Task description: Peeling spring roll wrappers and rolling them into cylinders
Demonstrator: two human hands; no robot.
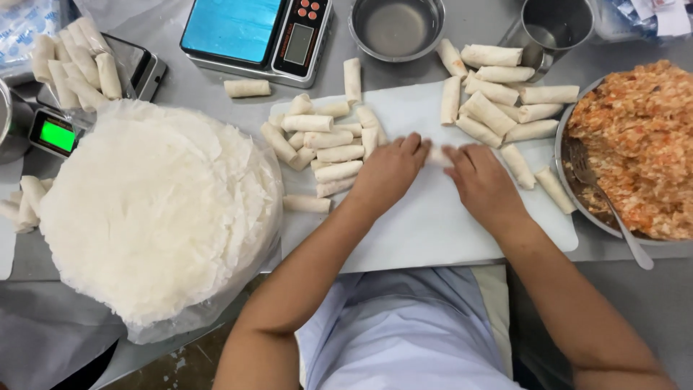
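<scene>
Both hands, left hand (390,170) and right hand (480,180), curled narrowly over a small pale pastry roll (437,156) at mid white cutting board (433,231). Likely risk: thin wrapper tearing under uneven pressing, filling leaking; finished rolls (325,141) crowding just left.

Small green-lit screen (57,135) at left edge, grey scale display (298,43) top centre, printed clear bag (25,25) top-left corner.
</scene>
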